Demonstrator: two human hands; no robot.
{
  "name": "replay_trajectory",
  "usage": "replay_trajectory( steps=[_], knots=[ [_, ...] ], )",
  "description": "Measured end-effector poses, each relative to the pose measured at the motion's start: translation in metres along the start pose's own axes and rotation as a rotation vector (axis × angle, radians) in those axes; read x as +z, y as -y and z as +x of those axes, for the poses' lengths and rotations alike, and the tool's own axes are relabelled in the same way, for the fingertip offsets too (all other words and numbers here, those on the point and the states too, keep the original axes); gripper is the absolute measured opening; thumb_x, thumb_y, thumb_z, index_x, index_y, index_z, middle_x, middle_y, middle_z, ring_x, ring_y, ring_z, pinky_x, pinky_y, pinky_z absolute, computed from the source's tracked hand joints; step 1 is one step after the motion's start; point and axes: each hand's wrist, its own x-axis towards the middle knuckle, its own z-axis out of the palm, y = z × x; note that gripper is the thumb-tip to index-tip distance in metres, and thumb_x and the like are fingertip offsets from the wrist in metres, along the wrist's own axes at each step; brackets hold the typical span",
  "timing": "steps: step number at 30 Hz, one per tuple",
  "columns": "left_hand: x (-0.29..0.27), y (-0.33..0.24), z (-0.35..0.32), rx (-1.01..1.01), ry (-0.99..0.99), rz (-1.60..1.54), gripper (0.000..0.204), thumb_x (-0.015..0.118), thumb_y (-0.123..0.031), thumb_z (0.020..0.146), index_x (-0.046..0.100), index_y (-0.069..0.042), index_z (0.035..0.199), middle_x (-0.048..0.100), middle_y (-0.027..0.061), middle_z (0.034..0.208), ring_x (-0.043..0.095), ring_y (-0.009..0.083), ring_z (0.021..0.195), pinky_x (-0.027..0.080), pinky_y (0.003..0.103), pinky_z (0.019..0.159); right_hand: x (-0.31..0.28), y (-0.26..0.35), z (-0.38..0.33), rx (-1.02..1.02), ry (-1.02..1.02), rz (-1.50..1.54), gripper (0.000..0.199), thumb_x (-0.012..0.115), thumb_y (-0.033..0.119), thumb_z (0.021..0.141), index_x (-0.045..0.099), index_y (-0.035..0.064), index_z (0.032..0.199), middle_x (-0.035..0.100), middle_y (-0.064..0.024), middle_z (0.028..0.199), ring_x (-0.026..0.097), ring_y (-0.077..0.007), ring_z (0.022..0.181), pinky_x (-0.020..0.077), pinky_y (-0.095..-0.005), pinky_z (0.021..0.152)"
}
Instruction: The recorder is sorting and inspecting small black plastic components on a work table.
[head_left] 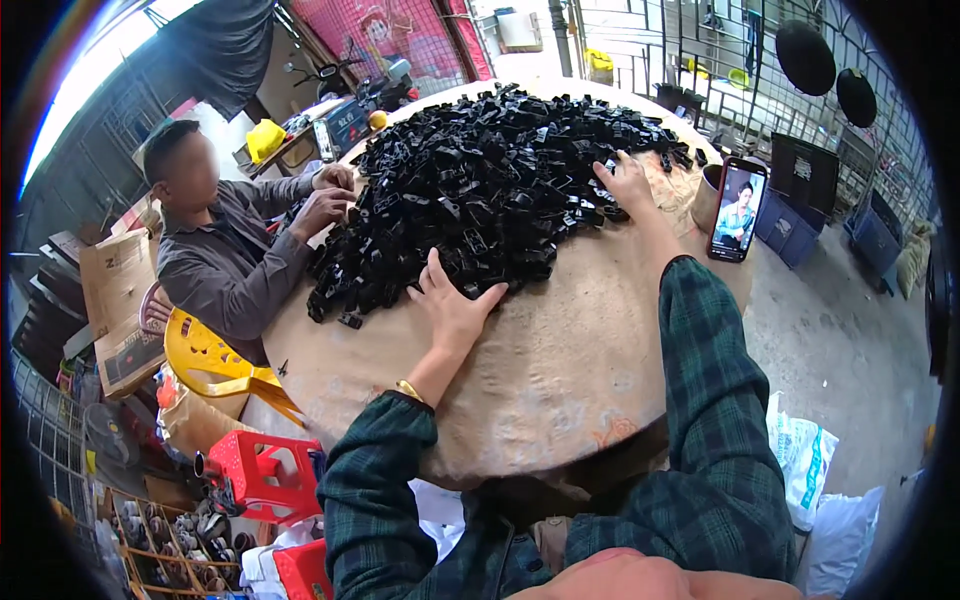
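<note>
A wide heap of small black plastic parts (pixel 480 180) covers the far half of a round table (pixel 570 350) with a brown paper-like top. At the heap's near edge my left hand (pixel 455 310) rests with fingers spread, thumb and fingertips against the parts. My right hand (pixel 628 187) reaches to the heap's right side, fingers apart, touching its edge. Neither hand visibly grips a part. The exact kind of the parts is too small to make out.
A co-worker (pixel 225 235) sits at the left, both hands by the heap. A phone (pixel 737 210) stands upright at the table's right edge against a brown cup-like holder. Around the table are a yellow chair (pixel 205 360), a red stool (pixel 265 475), dark crates (pixel 785 225) and white sacks (pixel 800 455).
</note>
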Motion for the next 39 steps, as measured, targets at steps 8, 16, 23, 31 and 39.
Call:
replay_trajectory(
  steps=[8, 16, 23, 31, 39],
  knots=[
    [0.003, 0.001, -0.001, 0.086, 0.039, 0.044, 0.106, 0.073, -0.049, 0.062, 0.014, 0.001, 0.135, 0.030, 0.0255, 0.129, 0.023, 0.0387, 0.125, 0.003, 0.057, 0.105, 0.029, 0.026, -0.012, -0.038, 0.261, 0.196, 0.059, 0.061, 0.052, 0.075, 0.051, 0.0144, 0.120, 0.050, -0.0214, 0.117, 0.046, -0.0324, 0.112, 0.0381, -0.0374, 0.095],
    [0.001, -0.009, -0.005, 0.182, 0.038, 0.173, 0.083, 0.065, -0.041, 0.074, 0.021, -0.004, 0.135, 0.030, 0.0204, 0.133, 0.017, 0.0411, 0.129, 0.020, 0.061, 0.099, 0.002, 0.048, -0.063, -0.049, 0.279, 0.269, 0.033, 0.057, 0.021, 0.083, 0.055, 0.0117, 0.115, 0.055, -0.0130, 0.115, 0.049, -0.0265, 0.110, 0.0365, -0.0330, 0.095],
    [-0.001, 0.001, -0.001, 0.360, -0.080, 0.257, 0.049, 0.061, -0.024, 0.081, 0.045, -0.006, 0.123, 0.047, 0.0152, 0.118, 0.037, 0.0332, 0.117, 0.020, 0.060, 0.099, -0.027, 0.076, -0.092, -0.275, 0.260, -0.055, 0.030, 0.054, 0.015, 0.081, 0.055, 0.0074, 0.110, 0.059, -0.0159, 0.104, 0.058, -0.0321, 0.093, 0.0447, -0.0377, 0.082],
    [-0.023, -0.007, 0.004, 0.412, -0.164, -0.082, 0.043, 0.070, -0.015, 0.071, 0.056, -0.003, 0.110, 0.055, 0.0127, 0.110, 0.050, 0.0288, 0.101, 0.041, 0.036, 0.088, -0.068, 0.110, -0.096, -0.490, -0.060, 0.004, 0.022, 0.061, 0.016, 0.078, 0.063, 0.0072, 0.098, 0.063, -0.0150, 0.081, 0.059, -0.0318, 0.077, 0.0461, -0.0388, 0.070],
    [-0.019, -0.019, -0.007, 0.022, 0.260, -1.097, 0.046, 0.066, 0.001, 0.076, 0.049, 0.005, 0.118, 0.058, 0.0093, 0.106, 0.059, 0.0116, 0.088, 0.050, 0.022, 0.074, -0.090, 0.166, -0.139, 0.064, 0.624, 1.122, 0.024, 0.055, 0.010, 0.087, 0.058, -0.0018, 0.109, 0.063, -0.0054, 0.083, 0.060, -0.0095, 0.070, 0.0504, -0.0216, 0.062]
  ],
)
